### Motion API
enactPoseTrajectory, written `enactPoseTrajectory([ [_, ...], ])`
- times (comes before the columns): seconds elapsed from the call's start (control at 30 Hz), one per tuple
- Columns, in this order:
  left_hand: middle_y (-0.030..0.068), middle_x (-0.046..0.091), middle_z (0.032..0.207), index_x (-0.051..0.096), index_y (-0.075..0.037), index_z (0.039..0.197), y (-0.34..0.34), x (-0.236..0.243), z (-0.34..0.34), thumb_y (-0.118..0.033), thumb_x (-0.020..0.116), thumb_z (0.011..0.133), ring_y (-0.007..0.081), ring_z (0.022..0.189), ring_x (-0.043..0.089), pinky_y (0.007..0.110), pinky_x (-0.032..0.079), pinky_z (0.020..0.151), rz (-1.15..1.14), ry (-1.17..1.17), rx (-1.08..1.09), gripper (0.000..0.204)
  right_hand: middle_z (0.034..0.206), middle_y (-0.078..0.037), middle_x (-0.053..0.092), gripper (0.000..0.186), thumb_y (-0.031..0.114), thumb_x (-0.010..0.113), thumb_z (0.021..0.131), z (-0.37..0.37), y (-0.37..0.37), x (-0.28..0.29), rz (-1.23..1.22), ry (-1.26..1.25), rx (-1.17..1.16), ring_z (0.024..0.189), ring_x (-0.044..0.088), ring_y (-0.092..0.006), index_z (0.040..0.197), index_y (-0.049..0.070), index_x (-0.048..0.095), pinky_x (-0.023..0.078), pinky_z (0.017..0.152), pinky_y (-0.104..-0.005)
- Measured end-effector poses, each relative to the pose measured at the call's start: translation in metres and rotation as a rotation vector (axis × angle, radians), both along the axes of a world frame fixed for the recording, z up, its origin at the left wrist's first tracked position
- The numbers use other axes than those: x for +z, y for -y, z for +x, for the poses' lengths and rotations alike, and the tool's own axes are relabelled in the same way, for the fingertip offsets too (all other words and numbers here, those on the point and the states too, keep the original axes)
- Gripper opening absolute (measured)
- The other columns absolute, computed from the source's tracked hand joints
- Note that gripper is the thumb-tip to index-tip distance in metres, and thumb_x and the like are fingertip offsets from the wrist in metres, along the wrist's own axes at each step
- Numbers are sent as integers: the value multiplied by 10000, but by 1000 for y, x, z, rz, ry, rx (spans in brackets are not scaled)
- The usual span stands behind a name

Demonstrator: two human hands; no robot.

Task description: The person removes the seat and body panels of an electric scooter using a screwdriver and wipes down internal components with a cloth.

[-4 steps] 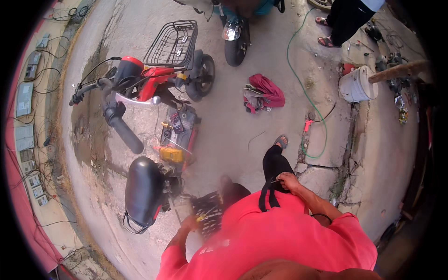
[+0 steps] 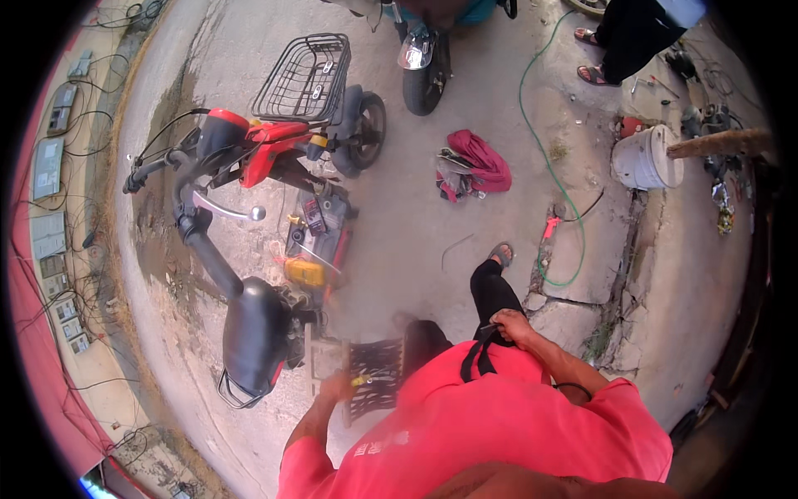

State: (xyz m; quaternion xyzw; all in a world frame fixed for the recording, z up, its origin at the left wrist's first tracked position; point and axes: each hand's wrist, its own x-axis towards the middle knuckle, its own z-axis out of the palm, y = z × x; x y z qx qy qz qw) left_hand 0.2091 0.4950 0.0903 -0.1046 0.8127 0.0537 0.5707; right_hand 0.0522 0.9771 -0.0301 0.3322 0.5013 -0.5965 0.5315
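Note:
My left hand (image 2: pixel 336 387), blurred by motion, is over the edge of a low stool with a black-and-white woven seat (image 2: pixel 378 366). A small yellow object (image 2: pixel 359 381) shows right at its fingers; whether they grip it cannot be told. My right hand (image 2: pixel 514 327) is closed by my right thigh, with a thin dark piece poking out of the fist. Black straps (image 2: pixel 478 358) hang at my waist just below it. To the left stands a red scooter (image 2: pixel 266 154), its black saddle (image 2: pixel 256 333) near the stool.
The scooter's footboard carries a yellow case (image 2: pixel 305 272), a dark handheld device (image 2: pixel 314 216) and a metal rod. A maroon cloth (image 2: pixel 480 162) lies ahead. A green hose (image 2: pixel 532 125) and white bucket (image 2: pixel 644 158) are right. Another person's feet (image 2: pixel 594 75) stand beyond.
My left hand has shifted slightly away from me, uncovering more of the stool. The scooter's handlebar grip has swung toward the saddle. My right hand stays closed by my thigh.

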Motion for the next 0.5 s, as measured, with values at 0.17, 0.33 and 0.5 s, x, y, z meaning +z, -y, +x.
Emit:
enactPoseTrajectory([
  [0.17, 190, 589, 1074, 692, -226, 1039, -43, -9, -87, -328, 636, 835, 399, 958, 646, 489, 534, 824, 56, -145, -95, 234, 589, 68, 373, 105, 211, 573, 927, -42, -20, -17, -70, 68, -4, 439, 315, -55, 853, 139, 556, 231, 385, -241],
  [0.33, 169, 552, 1113, 699, -224, 1027, -83, -14, -213, -258, 625, 837, 391, 948, 649, 490, 535, 813, 109, -194, -191, 207, 579, 69, 369, 107, 215, 560, 926, -69, -41, -26, -44, 93, -255, 430, 308, -52, 845, 145, 556, 230, 386, -235],
  [0.5, 186, 550, 1125, 686, -206, 1039, -99, -76, -298, -247, 626, 848, 408, 945, 644, 494, 522, 802, 221, -320, -199, 204, 576, 70, 355, 89, 221, 566, 922, -107, -43, -37, 73, 16, -407, 432, 305, -55, 869, 150, 551, 231, 391, -231],
])
